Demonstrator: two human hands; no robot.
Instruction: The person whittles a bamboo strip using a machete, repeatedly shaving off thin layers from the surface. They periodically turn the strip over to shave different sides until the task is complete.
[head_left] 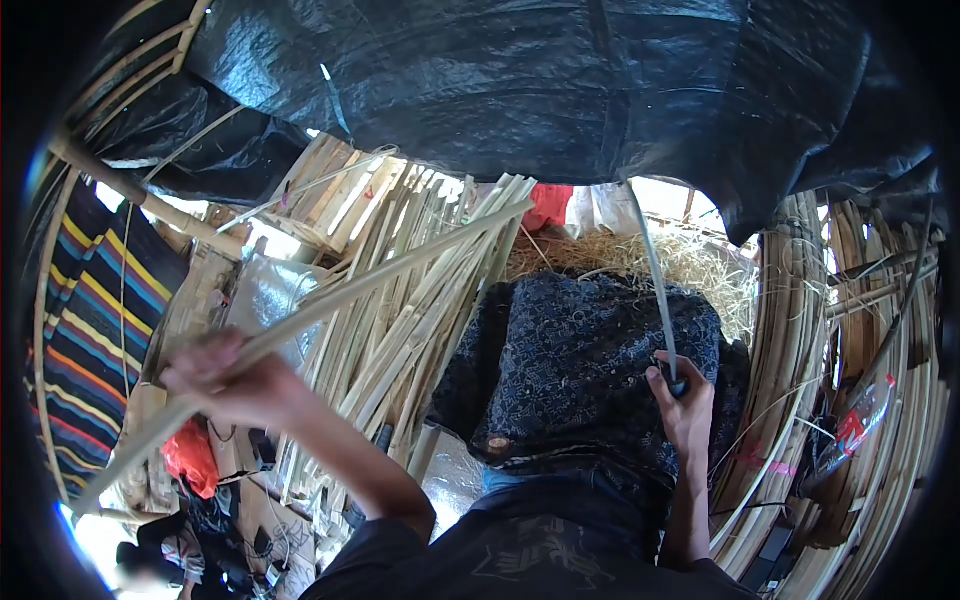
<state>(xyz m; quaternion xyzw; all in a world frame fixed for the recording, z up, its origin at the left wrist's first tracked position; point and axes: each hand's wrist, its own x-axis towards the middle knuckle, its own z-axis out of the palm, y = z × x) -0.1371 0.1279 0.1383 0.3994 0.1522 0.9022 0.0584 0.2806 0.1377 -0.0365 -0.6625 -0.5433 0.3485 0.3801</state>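
Note:
My left hand (228,378), blurred by motion, is wrapped round a long bamboo strip (400,262). The strip slants across the view from the lower left up toward the middle. In my right hand (686,405) is a long, slim knife (655,262), its blade pointing up and away from me and a bit of blue showing at the handle. Dark blue patterned cloth (590,350) covers my lap beneath both, with a small round brownish spot near its front edge.
Split bamboo strips (400,310) lean in a pile left of my lap; more bundled strips (785,300) stand at right beside a plastic bottle (865,420). Straw (600,255) lies ahead under a black plastic sheet (520,90). Striped cloth (90,330) hangs at left; a person (175,550) is lower left.

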